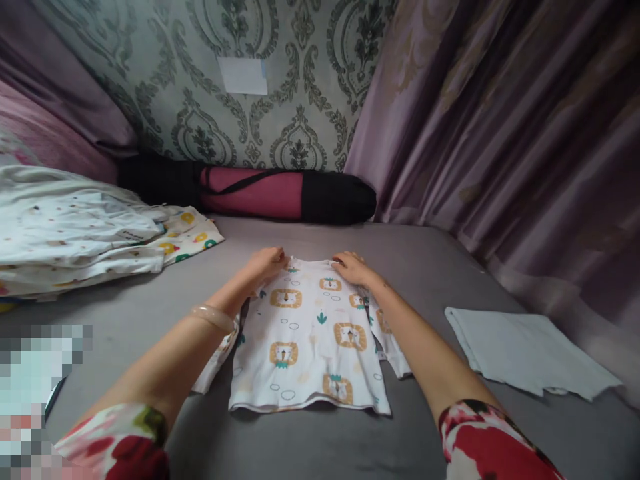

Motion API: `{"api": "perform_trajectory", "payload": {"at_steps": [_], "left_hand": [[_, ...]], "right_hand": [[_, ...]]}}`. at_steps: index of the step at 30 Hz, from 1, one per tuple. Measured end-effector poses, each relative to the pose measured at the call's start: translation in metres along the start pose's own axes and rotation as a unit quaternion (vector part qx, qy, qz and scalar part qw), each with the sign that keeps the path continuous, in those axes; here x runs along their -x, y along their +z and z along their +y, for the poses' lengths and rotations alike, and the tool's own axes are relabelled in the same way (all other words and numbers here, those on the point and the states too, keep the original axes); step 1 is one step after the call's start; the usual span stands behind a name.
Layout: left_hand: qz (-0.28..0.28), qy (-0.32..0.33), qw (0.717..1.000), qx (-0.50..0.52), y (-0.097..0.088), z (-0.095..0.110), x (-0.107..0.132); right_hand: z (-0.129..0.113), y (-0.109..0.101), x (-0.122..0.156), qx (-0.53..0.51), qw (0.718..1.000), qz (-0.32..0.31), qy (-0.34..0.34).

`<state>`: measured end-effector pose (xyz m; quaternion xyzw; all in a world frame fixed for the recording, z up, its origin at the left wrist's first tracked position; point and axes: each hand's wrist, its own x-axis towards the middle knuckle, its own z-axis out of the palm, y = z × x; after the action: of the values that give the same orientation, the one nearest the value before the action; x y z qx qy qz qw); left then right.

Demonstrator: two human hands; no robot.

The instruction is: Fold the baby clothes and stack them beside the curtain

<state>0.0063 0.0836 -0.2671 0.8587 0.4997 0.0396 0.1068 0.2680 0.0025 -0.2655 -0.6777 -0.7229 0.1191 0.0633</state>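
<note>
A small white long-sleeved shirt [310, 333] printed with lion faces lies spread on the grey bed surface, its neckline pointing away from me and its hem towards me. At its left shoulder, my left hand [269, 262] is closed with the fingertips pinching the cloth. My right hand [354, 268] grips the opposite shoulder, fingers bent over the fabric beside the neckline. Both sleeves hang down along the shirt's sides, partly hidden by my forearms. A pale bangle [213, 317] circles my left wrist.
Piled printed clothes [75, 230] lie at the left. A folded pale cloth [525, 343] rests on the grey sheet [400, 267] at the right. Against the patterned wall lies a long black and maroon bag [260, 193]. Purple curtains [450, 133] hang on the right. A pixelated patch covers the lower left.
</note>
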Motion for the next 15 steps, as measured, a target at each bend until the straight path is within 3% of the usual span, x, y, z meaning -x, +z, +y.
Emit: {"api": "perform_trajectory", "payload": {"at_steps": [4,9,12,15], "left_hand": [[0.043,0.009,0.999,0.009,0.013,0.010,0.001],[0.123,0.094,0.985,-0.081,0.022,0.004,0.002],[0.116,0.137,0.977,-0.111,0.023,-0.002,-0.003],[0.072,0.128,0.986,-0.077,0.021,-0.003,-0.007]], "right_hand": [[-0.007,0.009,-0.007,0.002,0.999,0.014,0.033],[-0.011,0.023,-0.004,0.039,0.994,0.093,0.052],[-0.014,0.033,-0.003,0.064,0.989,0.120,0.050],[-0.016,0.035,-0.007,0.060,0.989,0.124,0.051]]}}
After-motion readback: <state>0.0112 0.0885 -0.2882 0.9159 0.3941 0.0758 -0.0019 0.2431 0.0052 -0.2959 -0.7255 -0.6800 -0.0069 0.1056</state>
